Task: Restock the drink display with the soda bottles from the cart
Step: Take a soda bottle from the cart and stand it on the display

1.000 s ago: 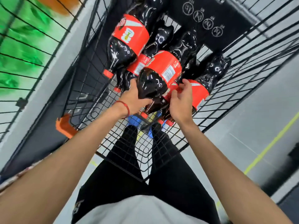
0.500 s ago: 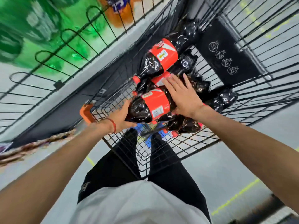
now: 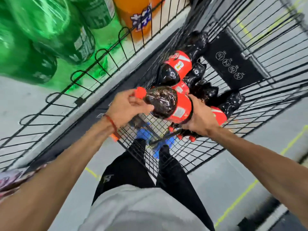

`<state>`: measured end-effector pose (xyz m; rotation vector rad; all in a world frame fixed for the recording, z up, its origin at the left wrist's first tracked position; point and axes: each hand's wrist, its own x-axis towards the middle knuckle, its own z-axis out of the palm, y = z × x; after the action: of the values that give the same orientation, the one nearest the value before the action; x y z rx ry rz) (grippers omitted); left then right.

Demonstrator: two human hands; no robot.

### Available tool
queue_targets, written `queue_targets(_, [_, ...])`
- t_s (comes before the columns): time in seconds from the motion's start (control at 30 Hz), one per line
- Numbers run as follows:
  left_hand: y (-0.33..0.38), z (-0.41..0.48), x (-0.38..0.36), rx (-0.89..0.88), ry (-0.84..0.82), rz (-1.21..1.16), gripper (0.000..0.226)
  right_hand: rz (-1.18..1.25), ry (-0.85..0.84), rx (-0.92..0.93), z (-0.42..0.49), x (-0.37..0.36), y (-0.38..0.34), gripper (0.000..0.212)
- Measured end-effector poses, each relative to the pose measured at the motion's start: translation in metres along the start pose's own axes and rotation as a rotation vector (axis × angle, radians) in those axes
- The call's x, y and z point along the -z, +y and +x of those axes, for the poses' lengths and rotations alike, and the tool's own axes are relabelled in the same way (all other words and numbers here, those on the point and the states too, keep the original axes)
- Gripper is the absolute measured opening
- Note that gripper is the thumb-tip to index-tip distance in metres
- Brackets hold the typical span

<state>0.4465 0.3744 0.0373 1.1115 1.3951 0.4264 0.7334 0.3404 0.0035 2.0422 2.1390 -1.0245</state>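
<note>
Red-labelled and nearly black with cola, the soda bottle (image 3: pixel 168 105) I am lifting sits between my two hands above the near end of the cart (image 3: pixel 260 104). Its long axis runs roughly sideways across my view, cap (image 3: pixel 140 92) pointing left toward the drink display (image 3: pixel 93 67), base to the right.

My left hand (image 3: pixel 128 107) is at the neck end, fingers (image 3: pixel 141 106) curled narrowly around the shoulder just below the cap. My right hand (image 3: pixel 198 119) cups the label end from underneath and behind; I judge its fingers are wrapped around the far side of the bottle, though they are hidden from me. So both hands hold this one bottle and nothing else.

The remaining bottles (image 3: pixel 176 69) lie heaped in the cart just beyond, some touching one another, a few red caps showing under my right wrist.

What the next move turns on: the display's wire rail lies to my left and above the cart, with green bottles (image 3: pixel 50 47) and an orange one (image 3: pixel 136 15) behind it. The cap end and my left hand are nearer to it. I judge the bottle needs swinging leftward and turning upright, with the right hand carrying the weight from the base and the left steering the neck over the rail. The frame is blurred, so I cannot tell where a free slot is.
</note>
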Motion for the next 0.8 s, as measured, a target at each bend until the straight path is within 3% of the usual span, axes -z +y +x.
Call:
queue_targets(0.07, [0.003,-0.003,-0.006,-0.03,0.023,-0.12,0.048,0.077,0.035,-0.09,-0.018,-0.007,-0.011,0.117])
queue_targets(0.2, [0.01,-0.023,-0.019,-0.118,-0.03,-0.157,0.086,0.195,0.122,-0.161,-0.054,-0.017,-0.033,0.12])
queue_targets(0.37, [0.006,-0.066,-0.038,-0.299,-0.123,-0.092,0.114,0.326,0.177,-0.187,-0.104,-0.03,-0.061,0.119])
queue_targets(0.53, [0.01,-0.122,-0.046,-0.466,0.005,-0.015,0.123,0.382,0.273,-0.171,-0.151,-0.052,-0.085,0.12])
queue_targets(0.7, [0.006,-0.214,-0.05,-0.6,0.204,0.02,0.107,0.417,0.331,-0.061,-0.204,-0.067,-0.11,0.118])
queue_targets(0.8, [0.001,-0.26,-0.046,-0.605,0.236,0.024,0.095,0.425,0.372,-0.007,-0.235,-0.076,-0.128,0.114])
